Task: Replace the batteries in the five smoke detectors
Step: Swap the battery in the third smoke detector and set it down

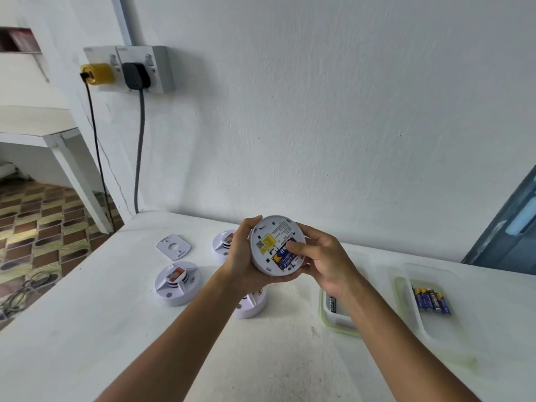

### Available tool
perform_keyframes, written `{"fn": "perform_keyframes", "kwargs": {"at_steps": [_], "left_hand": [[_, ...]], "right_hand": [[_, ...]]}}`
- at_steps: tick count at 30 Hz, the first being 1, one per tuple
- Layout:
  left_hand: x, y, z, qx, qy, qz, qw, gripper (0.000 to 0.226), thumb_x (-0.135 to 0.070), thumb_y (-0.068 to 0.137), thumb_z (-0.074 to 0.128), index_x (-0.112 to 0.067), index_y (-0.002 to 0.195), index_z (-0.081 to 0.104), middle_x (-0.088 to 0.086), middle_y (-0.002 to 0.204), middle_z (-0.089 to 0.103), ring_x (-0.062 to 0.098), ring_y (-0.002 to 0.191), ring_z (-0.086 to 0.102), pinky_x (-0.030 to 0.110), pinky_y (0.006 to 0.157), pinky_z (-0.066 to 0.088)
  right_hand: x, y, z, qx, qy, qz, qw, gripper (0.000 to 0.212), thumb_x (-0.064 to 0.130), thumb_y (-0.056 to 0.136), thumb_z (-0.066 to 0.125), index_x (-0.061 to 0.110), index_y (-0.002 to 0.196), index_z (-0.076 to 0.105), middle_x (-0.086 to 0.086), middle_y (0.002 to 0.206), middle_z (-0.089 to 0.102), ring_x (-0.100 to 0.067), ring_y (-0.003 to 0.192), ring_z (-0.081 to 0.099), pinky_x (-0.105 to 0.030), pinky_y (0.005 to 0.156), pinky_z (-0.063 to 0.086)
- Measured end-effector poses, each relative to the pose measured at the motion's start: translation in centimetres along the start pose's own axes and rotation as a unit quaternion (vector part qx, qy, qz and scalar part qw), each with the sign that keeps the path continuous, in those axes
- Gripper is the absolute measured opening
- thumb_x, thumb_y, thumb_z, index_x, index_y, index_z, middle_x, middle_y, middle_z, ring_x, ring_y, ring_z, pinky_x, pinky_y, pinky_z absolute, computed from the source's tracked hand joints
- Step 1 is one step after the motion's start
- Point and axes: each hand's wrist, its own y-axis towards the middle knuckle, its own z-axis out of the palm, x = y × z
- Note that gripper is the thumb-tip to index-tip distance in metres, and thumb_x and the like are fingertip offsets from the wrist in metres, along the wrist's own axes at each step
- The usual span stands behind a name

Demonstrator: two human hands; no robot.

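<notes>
I hold a round white smoke detector above the table, its back facing me. My left hand grips its left rim and underside. My right hand holds the right rim, and its thumb presses on blue batteries seated in the open compartment beside a yellow label. Three more detectors rest on the table: one at front left, one behind my left hand, one partly hidden under my left forearm. A loose white mounting plate lies at back left.
A clear container with a green rim holds a dark battery, partly hidden by my right forearm. A clear tray to the right holds several blue batteries. Two plugs with cables hang from wall sockets at upper left.
</notes>
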Motion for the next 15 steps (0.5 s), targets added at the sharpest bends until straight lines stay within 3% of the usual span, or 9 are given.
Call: {"fn": "perform_keyframes", "kwargs": {"at_steps": [5, 7, 10, 15], "left_hand": [[-2.0, -1.1, -3.3, -0.029, -0.006, 0.010, 1.000, 0.053, -0.051, 0.079, 0.049, -0.009, 0.101, 0.074, 0.020, 0.105, 0.067, 0.038, 0.097, 0.057, 0.046, 0.083, 0.047], [-3.2, -1.9, -5.5, -0.042, -0.005, 0.025, 0.999, 0.053, -0.051, 0.081, 0.048, -0.010, 0.098, 0.076, 0.021, 0.106, 0.067, 0.040, 0.101, 0.056, 0.048, 0.085, 0.046], [-5.3, -3.4, -9.5, -0.077, -0.039, 0.053, 0.995, 0.053, -0.049, 0.077, 0.055, -0.011, 0.111, 0.070, 0.023, 0.118, 0.064, 0.045, 0.109, 0.055, 0.051, 0.086, 0.047], [-8.7, -7.0, -17.7, -0.101, -0.156, 0.149, 0.971, 0.057, -0.045, 0.081, 0.049, -0.006, 0.121, 0.058, 0.026, 0.128, 0.055, 0.047, 0.124, 0.046, 0.058, 0.102, 0.037]], "right_hand": [[-1.0, 1.3, 3.4, 0.022, -0.066, -0.024, 0.997, 0.032, 0.007, 0.082, 0.071, 0.022, 0.110, 0.069, -0.006, 0.098, 0.075, -0.020, 0.083, 0.072, -0.028, 0.063, 0.057], [-1.8, 2.3, 5.6, 0.029, -0.117, -0.046, 0.992, 0.027, 0.017, 0.084, 0.072, 0.024, 0.110, 0.069, -0.003, 0.104, 0.073, -0.018, 0.088, 0.072, -0.030, 0.071, 0.059], [-3.8, 4.7, 9.5, -0.007, -0.188, -0.057, 0.981, 0.033, 0.030, 0.087, 0.069, 0.017, 0.117, 0.066, -0.001, 0.108, 0.069, -0.017, 0.096, 0.068, -0.036, 0.084, 0.058], [-6.6, 9.9, 16.6, -0.001, -0.340, -0.098, 0.935, 0.021, 0.017, 0.089, 0.064, 0.014, 0.109, 0.069, 0.001, 0.103, 0.069, -0.010, 0.090, 0.061, -0.020, 0.078, 0.043]]}}
